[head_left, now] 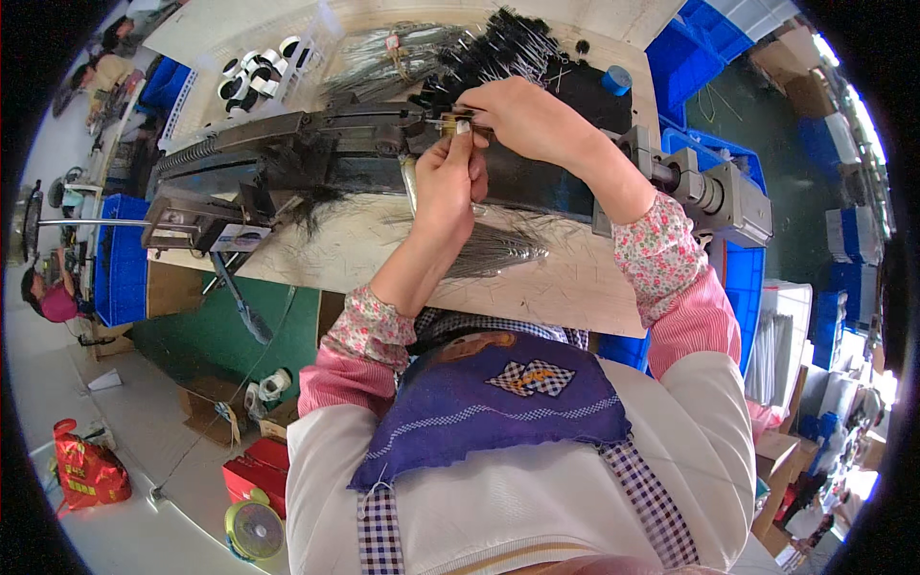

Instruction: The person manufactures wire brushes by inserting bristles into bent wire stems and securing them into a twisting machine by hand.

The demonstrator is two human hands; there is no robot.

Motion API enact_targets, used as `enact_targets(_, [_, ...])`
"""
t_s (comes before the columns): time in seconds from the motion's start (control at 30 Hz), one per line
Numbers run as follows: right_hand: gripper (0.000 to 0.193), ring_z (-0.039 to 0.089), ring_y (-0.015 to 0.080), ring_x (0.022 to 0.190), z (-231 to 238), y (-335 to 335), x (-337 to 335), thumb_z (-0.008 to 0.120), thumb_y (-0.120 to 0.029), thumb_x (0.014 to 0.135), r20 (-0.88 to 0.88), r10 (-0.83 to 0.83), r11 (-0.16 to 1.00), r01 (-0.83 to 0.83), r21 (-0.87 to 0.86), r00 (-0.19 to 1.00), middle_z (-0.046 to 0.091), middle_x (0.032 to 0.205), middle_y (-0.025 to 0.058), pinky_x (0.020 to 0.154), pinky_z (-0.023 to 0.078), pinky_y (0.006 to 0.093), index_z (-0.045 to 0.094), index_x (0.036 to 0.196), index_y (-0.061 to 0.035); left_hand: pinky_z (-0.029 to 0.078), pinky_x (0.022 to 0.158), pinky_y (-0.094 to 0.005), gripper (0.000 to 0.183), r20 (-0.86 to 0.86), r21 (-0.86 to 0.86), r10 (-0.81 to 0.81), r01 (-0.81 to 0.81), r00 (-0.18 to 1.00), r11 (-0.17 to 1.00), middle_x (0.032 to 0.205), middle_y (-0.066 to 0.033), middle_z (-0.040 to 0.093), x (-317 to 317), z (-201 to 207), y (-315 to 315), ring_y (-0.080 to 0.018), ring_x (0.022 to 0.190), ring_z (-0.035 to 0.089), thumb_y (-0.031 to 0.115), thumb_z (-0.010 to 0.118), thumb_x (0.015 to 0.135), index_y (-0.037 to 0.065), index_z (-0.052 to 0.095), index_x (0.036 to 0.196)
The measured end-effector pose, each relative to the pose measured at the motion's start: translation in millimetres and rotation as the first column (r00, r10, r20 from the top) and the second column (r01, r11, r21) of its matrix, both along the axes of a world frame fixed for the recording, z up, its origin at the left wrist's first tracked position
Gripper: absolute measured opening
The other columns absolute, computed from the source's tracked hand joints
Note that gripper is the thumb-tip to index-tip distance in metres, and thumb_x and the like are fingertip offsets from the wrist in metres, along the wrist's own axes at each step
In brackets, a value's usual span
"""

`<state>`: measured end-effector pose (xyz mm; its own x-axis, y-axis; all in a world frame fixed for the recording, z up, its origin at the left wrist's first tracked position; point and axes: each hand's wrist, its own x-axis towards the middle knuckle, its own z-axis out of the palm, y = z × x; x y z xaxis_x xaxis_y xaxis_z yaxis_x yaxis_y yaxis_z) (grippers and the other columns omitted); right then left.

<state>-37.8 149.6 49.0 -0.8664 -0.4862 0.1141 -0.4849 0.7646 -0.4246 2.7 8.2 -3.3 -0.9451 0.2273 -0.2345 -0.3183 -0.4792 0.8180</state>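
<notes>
Both my hands meet at the tip of a dark metal machine arm (383, 117). My left hand (448, 182) is closed, thumb upward, with a small white patch at its thumb tip; what its fingers pinch is too small to make out. My right hand (522, 117) reaches in from the right, fingers bent and pressed together at the same spot; their contents are hidden. Just beyond lies a heap of black bristle brushes (503, 53) with thin wire stems. A fan of thin metal wires (494, 251) lies on the wooden table nearer me.
A white plastic basket (311, 59) holds black-and-white rolls at the back left. Beside it lies a tied wire bundle (395, 59). A blue round cap (616, 80) sits at the back right. A grey motor unit (738, 206) and blue crates (685, 72) stand right.
</notes>
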Motion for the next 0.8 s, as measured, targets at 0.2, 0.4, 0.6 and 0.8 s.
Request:
enact_targets(0.2, [0.028, 0.061, 0.0097, 0.067, 14, 19, -3, 0.058, -0.012, 0.091, 0.396, 0.024, 0.924, 0.131, -0.36, 0.918, 0.067, 0.082, 0.008, 0.064, 0.053, 0.0246, 0.061, 0.113, 0.0054, 0.031, 0.044, -0.0251, 0.031, -0.028, 0.014, -0.06, 0.06, 0.998, 0.998, 0.056, 0.0026, 0.043, 0, 0, -4, -0.0093, 0.046, 0.039, 0.032, 0.046, 0.1, 0.005, 0.056, 0.09])
enact_targets(0.4, [0.027, 0.06, 0.0112, 0.063, 23, 19, -17, 0.056, -0.015, 0.093, 0.617, 0.047, 0.918, 0.209, -0.337, 0.786, 0.066, 0.083, 0.0075, 0.06, 0.051, 0.0254, 0.063, 0.112, 0.0027, 0.045, 0.099, -0.0416, 0.063, -0.03, 0.363, -0.214, 0.21, 0.976, 0.908, 0.112, -0.0156, 0.057, -5, 2, 11, -0.0267, 0.11, 0.056, 0.055, 0.032, 0.098, -0.002, 0.045, 0.122])
enact_targets(0.6, [0.035, 0.059, 0.0327, 0.091, 32, 31, 0, 0.059, -0.024, 0.089, -0.18, -0.183, 0.972, 0.205, 0.111, 0.966, 0.059, 0.089, 0.0165, 0.082, 0.048, 0.0387, 0.06, 0.119, -0.0063, 0.034, 0.11, -0.0418, 0.086, 0.149, 0.698, -0.305, 0.118, 0.941, 0.707, 0.128, -0.0221, 0.043, -14, 21, -11, -0.032, 0.127, 0.039, 0.065, 0.036, 0.091, -0.01, 0.03, 0.131])
enact_targets(0.8, [0.048, 0.059, 0.0331, 0.092, -1, -20, 27, 0.064, -0.007, 0.071, -0.405, 0.051, 0.993, -0.09, -0.078, 0.913, 0.055, 0.09, 0.0131, 0.091, 0.047, 0.0392, 0.061, 0.119, -0.0095, 0.021, 0.116, -0.0441, 0.07, 0.102, 0.644, -0.228, 0.11, 0.968, 0.757, 0.143, -0.0103, 0.038, -8, 21, -18, -0.0359, 0.136, 0.031, 0.058, 0.031, 0.096, 0.004, 0.029, 0.141])
